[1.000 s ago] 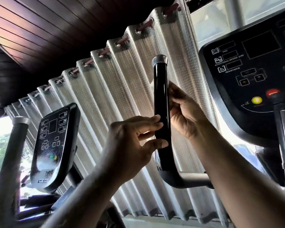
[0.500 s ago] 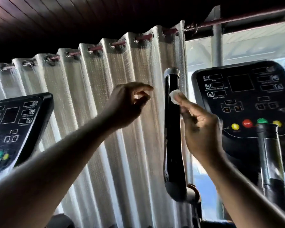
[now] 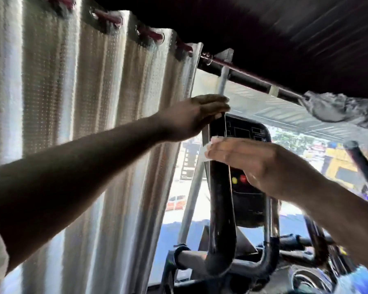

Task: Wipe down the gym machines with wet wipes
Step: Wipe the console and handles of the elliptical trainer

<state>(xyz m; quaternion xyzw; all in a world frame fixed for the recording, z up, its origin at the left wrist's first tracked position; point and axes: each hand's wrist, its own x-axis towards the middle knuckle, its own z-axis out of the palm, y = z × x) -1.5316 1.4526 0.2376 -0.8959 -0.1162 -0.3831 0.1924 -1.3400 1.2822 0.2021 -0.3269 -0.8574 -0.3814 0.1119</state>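
A black upright handlebar (image 3: 220,209) of the gym machine rises in the middle of the view, in front of the machine's black console (image 3: 250,200). My left hand (image 3: 197,116) reaches across from the left and grips the bar's top end, hiding its cap. Just below it, my right hand (image 3: 249,162) lies across the bar with straight fingers pointing left. It presses a white wet wipe (image 3: 206,152) against the bar; only the wipe's edges show past the fingertips.
A pale pleated curtain (image 3: 83,102) hangs on a rod along the left. Another black handlebar (image 3: 361,164) stands at the right edge. Grey frame tubes (image 3: 191,256) and dark machine parts fill the space below. Bright daylight comes through the window behind.
My left hand moved from free air onto the top of the bar. My right hand came round with the wipe and flattened across the bar. The view swung to the right.
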